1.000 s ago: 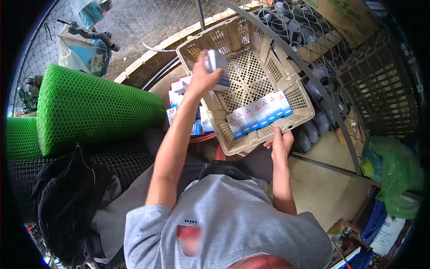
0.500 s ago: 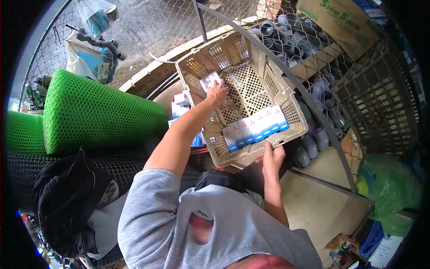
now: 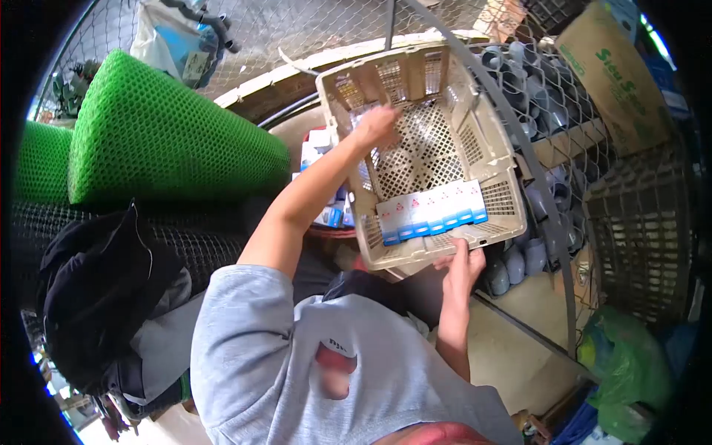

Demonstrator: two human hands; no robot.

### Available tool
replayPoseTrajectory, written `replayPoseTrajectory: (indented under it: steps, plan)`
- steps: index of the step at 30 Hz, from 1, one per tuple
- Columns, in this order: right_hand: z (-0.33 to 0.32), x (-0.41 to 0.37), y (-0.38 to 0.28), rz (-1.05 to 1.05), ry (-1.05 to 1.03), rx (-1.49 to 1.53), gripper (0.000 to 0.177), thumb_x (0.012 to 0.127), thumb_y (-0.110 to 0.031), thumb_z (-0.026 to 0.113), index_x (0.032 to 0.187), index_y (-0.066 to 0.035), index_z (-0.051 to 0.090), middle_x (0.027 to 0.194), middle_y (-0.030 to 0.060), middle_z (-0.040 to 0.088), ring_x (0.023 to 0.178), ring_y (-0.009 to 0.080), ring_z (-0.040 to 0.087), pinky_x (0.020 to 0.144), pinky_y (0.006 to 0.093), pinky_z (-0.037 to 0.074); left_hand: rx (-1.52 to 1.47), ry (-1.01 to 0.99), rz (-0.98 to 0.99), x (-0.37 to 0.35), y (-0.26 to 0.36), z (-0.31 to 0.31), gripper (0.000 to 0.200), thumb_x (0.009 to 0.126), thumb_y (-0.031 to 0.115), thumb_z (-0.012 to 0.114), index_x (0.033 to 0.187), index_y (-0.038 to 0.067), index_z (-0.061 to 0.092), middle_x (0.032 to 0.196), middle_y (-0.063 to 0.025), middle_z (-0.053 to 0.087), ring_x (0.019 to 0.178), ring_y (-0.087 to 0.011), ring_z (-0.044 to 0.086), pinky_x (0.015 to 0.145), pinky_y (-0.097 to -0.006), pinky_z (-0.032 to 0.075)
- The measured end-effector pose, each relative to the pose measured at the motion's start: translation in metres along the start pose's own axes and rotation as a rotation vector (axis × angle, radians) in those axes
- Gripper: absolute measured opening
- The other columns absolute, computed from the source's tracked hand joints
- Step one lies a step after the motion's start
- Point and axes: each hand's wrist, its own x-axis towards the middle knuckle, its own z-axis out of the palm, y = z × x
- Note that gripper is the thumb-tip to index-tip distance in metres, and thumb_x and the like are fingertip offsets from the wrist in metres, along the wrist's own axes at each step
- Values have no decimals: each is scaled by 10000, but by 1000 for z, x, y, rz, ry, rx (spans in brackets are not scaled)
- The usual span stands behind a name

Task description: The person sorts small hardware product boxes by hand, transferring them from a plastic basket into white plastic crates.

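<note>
A beige plastic crate [image 3: 502, 165] with latticed walls stands tilted in front of me. My left hand [image 3: 380, 127] is inside it near the left wall, fingers smeared by motion; whether it holds something I cannot tell. Small white boxes lie beside that hand, mostly covered by it and the wrist. Along the crate's near side a row of white-and-blue boxes [image 3: 432, 211] stands packed side by side. My right hand [image 3: 463, 268] grips the near rim, thumb on top and fingers beneath.
Left of the crate, a red-rimmed container [image 3: 331, 233] holds more white-and-blue boxes. Rolls of green mesh [image 3: 174, 137] lie further left, above a dark jacket [image 3: 104, 289]. Grey pipe fittings [image 3: 530, 89], a cardboard box [image 3: 615, 81] and a dark crate [image 3: 641, 237] are at right.
My left hand has lifted off the small boxes at the left wall and moved toward the far end of the crate. My right hand keeps its hold. The whole view has shifted.
</note>
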Motion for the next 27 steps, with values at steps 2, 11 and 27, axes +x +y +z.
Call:
replayPoseTrajectory:
  steps: [2, 11, 27]
  plan:
    - [-1, 4, 1, 0, 61, -19, 232, 919, -125, 611, 1067, 54, 612, 781, 136, 688, 403, 206, 602, 349, 293, 442, -285, 492, 105, -44, -1, -33, 462, 829, 220, 786, 1260, 85, 686, 1280, -196, 650, 1251, -356, 594, 1030, -489, 509]
    - [-24, 24, 8, -42, 131, -117, 220, 903, -144, 653, 1004, 47, 613, 783, 145, 688, 369, 191, 534, 345, 301, 397, -1176, 432, -338, -239, 49, 20, 773, 934, 171, 759, 1557, -31, 348, 1443, -243, 549, 1336, -304, 546, 1122, -410, 435]
    - [-49, 40, 40, -216, -45, -62, 277, 1028, -205, 673, 1176, 5, 570, 894, 129, 685, 531, 191, 629, 478, 308, 502, -1599, 280, -183, -207, 6, 64, 811, 982, 350, 730, 1604, 14, 333, 1525, -220, 524, 1336, -290, 580, 1081, -382, 497]
